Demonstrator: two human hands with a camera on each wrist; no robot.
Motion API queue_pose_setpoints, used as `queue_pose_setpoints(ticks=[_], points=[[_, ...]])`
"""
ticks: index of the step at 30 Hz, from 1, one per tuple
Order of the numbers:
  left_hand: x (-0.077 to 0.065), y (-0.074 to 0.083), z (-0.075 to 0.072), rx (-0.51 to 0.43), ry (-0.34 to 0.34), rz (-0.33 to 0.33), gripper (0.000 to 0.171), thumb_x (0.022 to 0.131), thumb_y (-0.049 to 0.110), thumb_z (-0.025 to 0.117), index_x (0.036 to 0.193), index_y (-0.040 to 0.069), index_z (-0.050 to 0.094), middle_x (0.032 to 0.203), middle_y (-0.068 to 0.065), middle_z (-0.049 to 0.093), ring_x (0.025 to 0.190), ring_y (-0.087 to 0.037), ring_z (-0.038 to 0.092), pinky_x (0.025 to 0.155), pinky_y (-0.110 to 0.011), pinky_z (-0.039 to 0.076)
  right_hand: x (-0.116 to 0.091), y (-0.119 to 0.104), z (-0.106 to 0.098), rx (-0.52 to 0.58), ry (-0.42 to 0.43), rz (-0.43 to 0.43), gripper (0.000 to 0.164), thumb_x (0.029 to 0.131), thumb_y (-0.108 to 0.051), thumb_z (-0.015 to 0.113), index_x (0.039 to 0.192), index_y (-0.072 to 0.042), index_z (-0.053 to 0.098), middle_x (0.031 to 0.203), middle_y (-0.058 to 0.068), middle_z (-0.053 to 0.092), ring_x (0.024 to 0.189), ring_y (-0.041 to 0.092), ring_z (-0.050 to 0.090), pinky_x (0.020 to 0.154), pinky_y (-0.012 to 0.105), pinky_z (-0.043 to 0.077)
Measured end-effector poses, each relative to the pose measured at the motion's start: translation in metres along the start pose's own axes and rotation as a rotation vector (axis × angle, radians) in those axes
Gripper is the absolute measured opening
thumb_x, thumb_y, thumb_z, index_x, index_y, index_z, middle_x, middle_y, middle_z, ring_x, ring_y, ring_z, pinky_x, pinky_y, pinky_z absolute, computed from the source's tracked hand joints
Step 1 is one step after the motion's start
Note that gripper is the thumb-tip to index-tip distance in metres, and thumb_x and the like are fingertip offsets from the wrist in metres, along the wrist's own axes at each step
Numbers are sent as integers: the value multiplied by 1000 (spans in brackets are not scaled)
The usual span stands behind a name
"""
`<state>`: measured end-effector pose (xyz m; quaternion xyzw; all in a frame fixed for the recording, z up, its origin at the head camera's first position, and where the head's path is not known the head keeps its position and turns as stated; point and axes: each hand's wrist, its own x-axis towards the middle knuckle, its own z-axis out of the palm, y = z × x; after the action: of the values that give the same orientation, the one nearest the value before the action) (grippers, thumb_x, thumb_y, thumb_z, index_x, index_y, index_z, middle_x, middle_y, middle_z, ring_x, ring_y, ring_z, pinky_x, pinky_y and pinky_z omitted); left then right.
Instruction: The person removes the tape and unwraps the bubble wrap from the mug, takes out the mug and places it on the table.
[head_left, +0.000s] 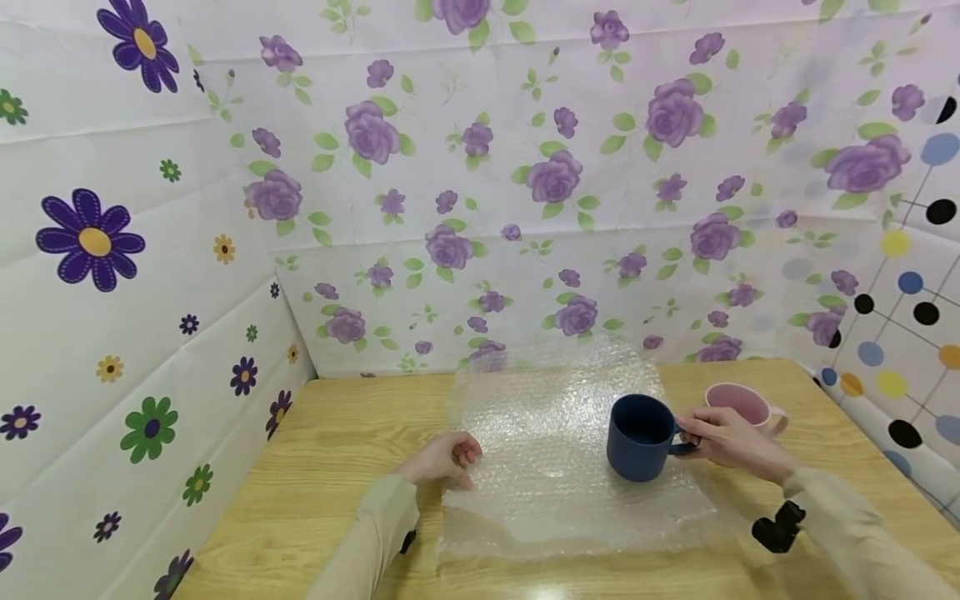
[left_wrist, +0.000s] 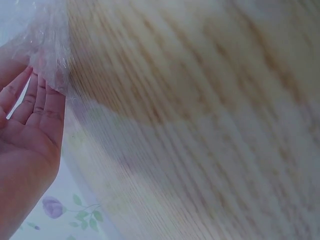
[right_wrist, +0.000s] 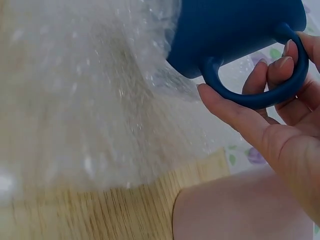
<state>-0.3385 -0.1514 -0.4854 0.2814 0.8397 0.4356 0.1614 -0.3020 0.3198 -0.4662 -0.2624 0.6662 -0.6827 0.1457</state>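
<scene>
A dark blue mug (head_left: 637, 440) stands upright, or is held, over a clear sheet of bubble wrap (head_left: 555, 517); whether its base touches the wrap cannot be told. My right hand (head_left: 731, 442) grips the mug by its handle (right_wrist: 270, 97), fingers through the loop and thumb against its outer side. At the wrap's left edge, my left hand (head_left: 446, 458) holds the film (left_wrist: 52, 55) at its fingertips, where it bunches up in the left wrist view. Part of those fingertips is hidden by the film.
A pink mug (head_left: 738, 404) stands behind my right hand, its handle to the right. The wood-grain table (head_left: 352, 467) ends at a flowered curtain (head_left: 450, 208). Patterned cloth walls (head_left: 150, 333) rise at the left and right.
</scene>
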Motion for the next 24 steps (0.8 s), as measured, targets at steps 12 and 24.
queue_pose_setpoints(ticks=[12, 24], points=[[0, -1, 0, -27, 3, 6, 41, 62, -11, 77, 97, -8, 55, 86, -18, 54, 76, -30, 50, 61, -22, 41, -34, -21, -28, 11, -73, 50, 24, 99, 0, 29, 90, 6, 50, 88, 11, 50, 88, 23, 55, 80, 63, 34], [-4, 9, 0, -78, -1, 8, 42, 62, -16, 74, 97, -11, 53, 87, -25, 51, 78, -40, 48, 60, -22, 40, -71, -31, -69, 102, -129, 158, 28, 101, -2, 20, 97, 8, 46, 92, 9, 42, 90, 20, 49, 86, 61, 32]])
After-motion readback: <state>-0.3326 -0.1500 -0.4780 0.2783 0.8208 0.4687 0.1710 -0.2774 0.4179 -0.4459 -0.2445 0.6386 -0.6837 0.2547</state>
